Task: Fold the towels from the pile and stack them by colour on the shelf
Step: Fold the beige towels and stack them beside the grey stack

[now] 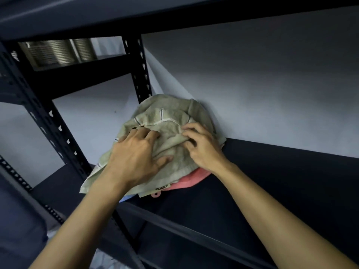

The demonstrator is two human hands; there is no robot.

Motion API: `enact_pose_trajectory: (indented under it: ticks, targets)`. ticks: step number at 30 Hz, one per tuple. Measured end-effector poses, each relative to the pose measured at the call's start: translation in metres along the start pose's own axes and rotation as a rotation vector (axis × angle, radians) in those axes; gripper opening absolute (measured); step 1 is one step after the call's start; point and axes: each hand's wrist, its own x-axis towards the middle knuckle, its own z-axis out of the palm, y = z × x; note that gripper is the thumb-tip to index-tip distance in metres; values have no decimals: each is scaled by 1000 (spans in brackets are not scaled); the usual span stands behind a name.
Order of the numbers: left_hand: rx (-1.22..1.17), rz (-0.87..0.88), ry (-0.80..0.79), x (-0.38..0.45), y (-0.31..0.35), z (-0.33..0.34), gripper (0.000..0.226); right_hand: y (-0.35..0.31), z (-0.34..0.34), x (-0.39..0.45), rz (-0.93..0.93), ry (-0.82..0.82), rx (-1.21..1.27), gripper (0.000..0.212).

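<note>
1. Shelf upright (29, 105): dark perforated metal post at the far left, part of the rack frame; a second post (140, 74) stands further back. Ribbed metal ducts (58, 52) show behind the upper rail.
2. Blue cloth (124, 199): a small sliver under the front left of the pile, just beside the left forearm; too little shows to say whether it is a towel.
3. Left hand (136, 158): lies on top of the pile, fingers (147, 135) reaching forward and slightly bent into the fabric, thumb spread to the right. It seems to press rather than grip, though the fingertips are partly buried.
4. Green towel (167, 117): pale green with thin stripes, rumpled and unfolded, topmost on the pile at the back left of the shelf, against the wall.
5. Pink towel (186, 181): beneath the green one, its edge and a hanging loop showing at the front.
6. Right hand (202, 146): fingers curled, pinching a ridge of the green towel near its centre.
7. Shelf (272, 181): dark board right of the pile, bearing no folded stacks in view.
8. Progress: early by appearance. Colours lie mixed in one heap, nothing visibly folded; folding and sorting remain.
</note>
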Motion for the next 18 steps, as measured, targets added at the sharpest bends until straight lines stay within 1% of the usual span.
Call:
enact_pose_trajectory:
  ticks: [2, 5, 7, 12, 15, 18]
  targets:
    - [-24, -24, 16, -5, 0, 1, 70, -2, -2, 3, 75, 64, 79, 20]
    - [-21, -46, 9, -8, -1, 3, 66, -11, -10, 5, 120, 74, 106, 18]
    - [-3, -37, 24, -6, -2, 8, 57, -15, -15, 6, 135, 91, 150, 17]
    - [46, 54, 179, 4, -4, 9, 19, -25, -29, 7, 170, 116, 230, 14]
    - [76, 80, 282, 11, 1, -4, 13, -31, -39, 10, 223, 160, 281, 12]
    - [67, 86, 375, 21, 8, -20, 14, -30, -48, 17, 311, 181, 276, 12]
